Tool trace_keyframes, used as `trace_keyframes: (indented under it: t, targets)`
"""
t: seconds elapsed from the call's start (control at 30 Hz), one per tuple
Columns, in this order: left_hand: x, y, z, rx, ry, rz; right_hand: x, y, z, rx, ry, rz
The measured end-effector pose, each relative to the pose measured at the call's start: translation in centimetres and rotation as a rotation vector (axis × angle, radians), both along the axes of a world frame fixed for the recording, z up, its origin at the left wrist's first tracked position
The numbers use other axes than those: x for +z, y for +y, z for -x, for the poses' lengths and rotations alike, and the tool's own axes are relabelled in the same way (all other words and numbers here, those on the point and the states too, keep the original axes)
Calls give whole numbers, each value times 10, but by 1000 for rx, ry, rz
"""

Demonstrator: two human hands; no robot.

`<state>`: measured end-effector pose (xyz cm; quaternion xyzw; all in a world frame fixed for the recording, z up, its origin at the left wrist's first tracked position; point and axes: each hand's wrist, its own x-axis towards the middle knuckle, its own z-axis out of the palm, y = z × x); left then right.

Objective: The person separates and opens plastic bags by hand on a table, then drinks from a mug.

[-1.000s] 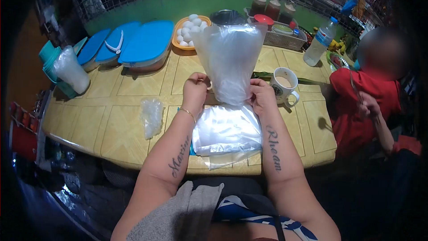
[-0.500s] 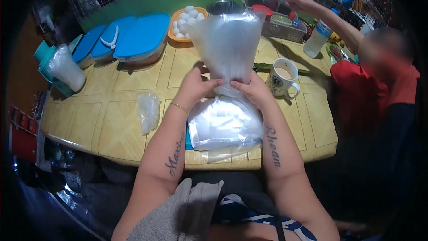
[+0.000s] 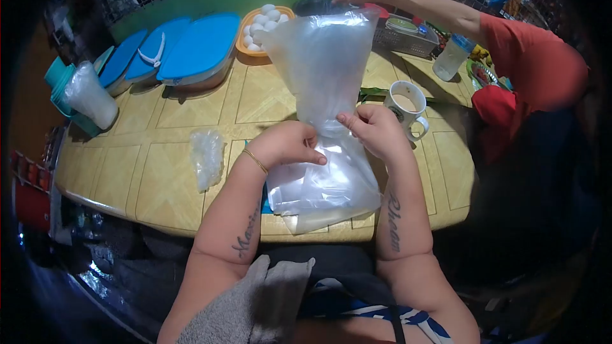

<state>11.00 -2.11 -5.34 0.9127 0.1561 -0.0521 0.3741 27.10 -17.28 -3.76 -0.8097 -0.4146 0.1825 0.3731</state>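
A tall clear plastic bag bundle (image 3: 325, 64) stands upright and fanned out at its top, gathered narrow lower down. My right hand (image 3: 376, 129) pinches its gathered part from the right. Just left of and below that spot is my left hand (image 3: 290, 144), with thumb and fingers curved and a gap between them; nothing shows in it. Flat shiny plastic bags (image 3: 319, 185) lie on the yellow table (image 3: 153, 159) beneath both hands, with a bit of blue under their left edge. Close to my right hand is a mug (image 3: 408, 105) of light brown drink.
Blue-lidded containers (image 3: 197, 48), a bowl of eggs (image 3: 260, 25) and a basket (image 3: 408, 39) line the back. A crumpled plastic bag (image 3: 207, 159) lies left, near a teal pitcher (image 3: 60, 79). At right are a bottle (image 3: 452, 57) and a person in red (image 3: 510, 44), arm stretched across the back.
My left hand has come off the bundle's neck and moved down toward me. My right hand has stayed at the neck. The other person's arm has swung left, reaching behind the bundle.
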Motion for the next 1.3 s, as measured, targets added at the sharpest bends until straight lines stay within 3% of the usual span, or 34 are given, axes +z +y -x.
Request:
trace_keyframes:
  t: [0.07, 0.23, 0.37, 0.5, 0.6, 0.63, 0.73, 0.77, 0.97, 1.07, 1.17, 1.3]
  targets:
    - [-6, -1, -3, -64, -103, 91, -5, -1, -3, 71, 113, -87]
    - [-4, -7, -2, 107, -261, 389, -10, -3, -5, 237, 282, -171]
    - [-5, -2, -2, 200, -357, 571, 22, -19, 21, 475, 35, -100]
    - [-1, 2, 2, 266, -474, 657, 19, -23, 29, 409, -139, -112]
    - [4, 6, 6, 282, -571, 714, 19, -22, 18, 215, -31, -103]
    - [3, 9, 6, 275, -596, 739, 14, -23, 11, 230, 6, -222]
    - [6, 6, 6, 282, -659, 787, 5, -24, -1, 200, 446, -389]
    - [8, 4, 6, 289, -679, 797, 7, -25, -2, 212, 359, -396]
    - [6, 2, 1, 254, -788, 728, 8, -22, -4, 160, 540, -433]
    - [1, 3, 0, 260, -812, 683, 3, -18, -8, 152, 477, -451]
    - [3, 0, 2, 242, -797, 706, 5, -18, 10, 236, 374, -654]
    - [4, 1, 3, 243, -806, 662, 13, -18, 22, 124, 130, -542]
